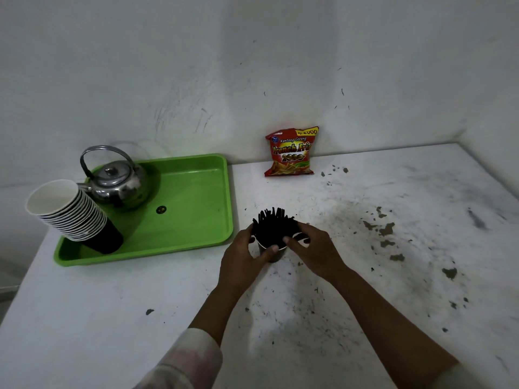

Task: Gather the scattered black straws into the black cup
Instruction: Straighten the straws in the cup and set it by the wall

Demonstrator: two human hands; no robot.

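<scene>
A bundle of black straws (pixel 273 224) stands upright in the black cup (pixel 273 255) near the middle of the white table. Only the cup's white rim and a bit of its dark wall show between my hands. My left hand (pixel 243 254) wraps the cup's left side, thumb on the rim. My right hand (pixel 314 248) comes in from the right, its fingers curled around the bundle just above the rim. I see no loose straws on the table.
A green tray (pixel 196 234) lies to the left, holding a steel kettle (pixel 119 181) and a tilted stack of black paper cups (pixel 70 211). A red snack bag (pixel 290 151) leans on the back wall. The worn tabletop (pixel 393 248) has chipped dark patches on the right.
</scene>
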